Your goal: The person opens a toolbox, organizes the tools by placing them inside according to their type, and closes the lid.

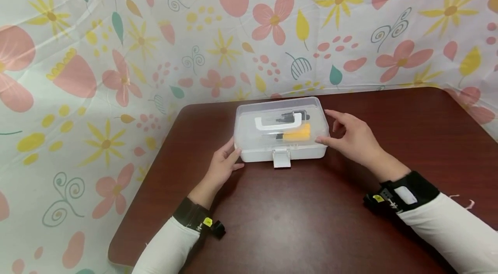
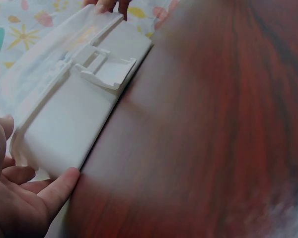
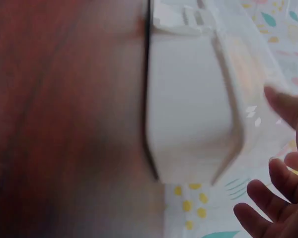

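Observation:
A white plastic storage box (image 1: pixel 258 155) with a clear lid (image 1: pixel 249 112) sits on the table, lid down. Its front latch (image 1: pixel 282 158) is flipped outward; a white handle (image 1: pixel 264 125) lies flat on top. Through the lid I see a yellow-handled tool (image 1: pixel 297 132) and a dark tool (image 1: pixel 285 117), kinds unclear. My left hand (image 1: pixel 222 164) holds the front left corner, thumb toward the lid and fingers against the side, as the left wrist view shows. At the right end, my right hand (image 1: pixel 355 138) has its thumb and fingers spread beside the lid; whether they touch it is unclear.
The dark red-brown wooden table (image 1: pixel 288 222) extends around the box on all sides. Behind it hangs a flower-patterned cloth (image 1: pixel 148 49), close to the table's back and left edges. Each wrist wears a black strap with a small camera.

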